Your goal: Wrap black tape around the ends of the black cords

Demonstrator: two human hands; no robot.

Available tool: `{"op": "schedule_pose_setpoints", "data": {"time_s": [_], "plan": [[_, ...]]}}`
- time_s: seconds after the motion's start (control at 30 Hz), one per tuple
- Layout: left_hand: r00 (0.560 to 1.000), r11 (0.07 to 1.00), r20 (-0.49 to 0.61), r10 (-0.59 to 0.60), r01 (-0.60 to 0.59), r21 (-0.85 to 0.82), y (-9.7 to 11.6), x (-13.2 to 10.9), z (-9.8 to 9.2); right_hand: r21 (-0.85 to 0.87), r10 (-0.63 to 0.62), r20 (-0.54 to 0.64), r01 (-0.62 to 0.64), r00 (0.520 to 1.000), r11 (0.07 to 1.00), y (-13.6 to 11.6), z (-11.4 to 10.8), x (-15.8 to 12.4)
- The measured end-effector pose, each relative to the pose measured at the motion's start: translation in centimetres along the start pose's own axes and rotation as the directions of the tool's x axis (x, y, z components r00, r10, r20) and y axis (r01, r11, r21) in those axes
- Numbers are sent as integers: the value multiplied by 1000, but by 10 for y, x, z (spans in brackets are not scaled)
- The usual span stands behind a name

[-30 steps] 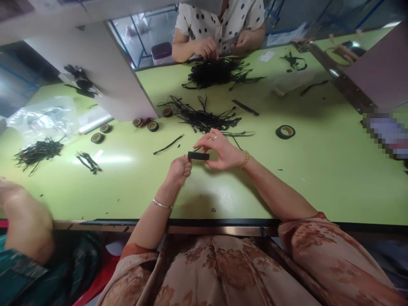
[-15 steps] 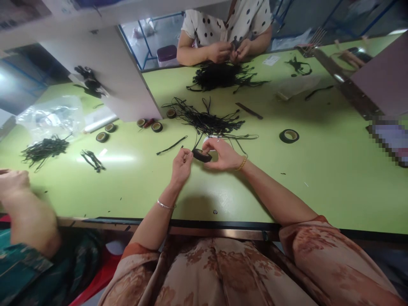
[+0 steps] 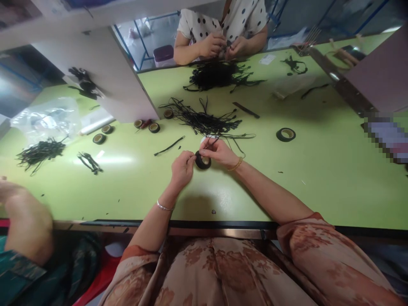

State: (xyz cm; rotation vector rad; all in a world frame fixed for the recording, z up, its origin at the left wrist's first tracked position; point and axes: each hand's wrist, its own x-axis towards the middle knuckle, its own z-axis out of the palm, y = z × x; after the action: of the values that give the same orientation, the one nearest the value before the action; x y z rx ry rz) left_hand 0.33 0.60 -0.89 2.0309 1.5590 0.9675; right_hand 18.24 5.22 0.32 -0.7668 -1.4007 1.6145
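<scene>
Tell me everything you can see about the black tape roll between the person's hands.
The black tape roll is a small ring of matte dark tape on a pale tan core, tilted so its hole faces the camera, just over the green table. The right hand grips its upper right edge; the left hand pinches its left edge. Whether it touches the table is unclear.

I count seven tape rolls (image 3: 203,161): one between my left hand (image 3: 182,169) and right hand (image 3: 219,152), one to their right, five to their left; three big cord heaps (image 3: 204,120) beyond.
</scene>
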Motion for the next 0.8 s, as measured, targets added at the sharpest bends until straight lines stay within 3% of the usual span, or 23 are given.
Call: {"op": "schedule_pose_setpoints", "data": {"time_s": [0.13,0.33,0.5,0.63,0.8], "plan": [[989,944,-32,145,-129,304,-2,0,-2,-41,13,-64,-16,998,999,4,5,-1],[997,880,18,74,-74,469,3,-5,0,-58,26,-114,-33,993,998,5,14,-1],[997,933,60,-41,17,359,16,-6,0,-23,44,-109,-46,993,999,5,14,-1],[991,973,133,-28,-3,233,18,-5,-4,8,73,-100,-72,992,997,5,13,-2],[991,972,136,-15,-17,236,14,-4,-6,21,92,57,-93,994,995,-5,1,-3]]}}
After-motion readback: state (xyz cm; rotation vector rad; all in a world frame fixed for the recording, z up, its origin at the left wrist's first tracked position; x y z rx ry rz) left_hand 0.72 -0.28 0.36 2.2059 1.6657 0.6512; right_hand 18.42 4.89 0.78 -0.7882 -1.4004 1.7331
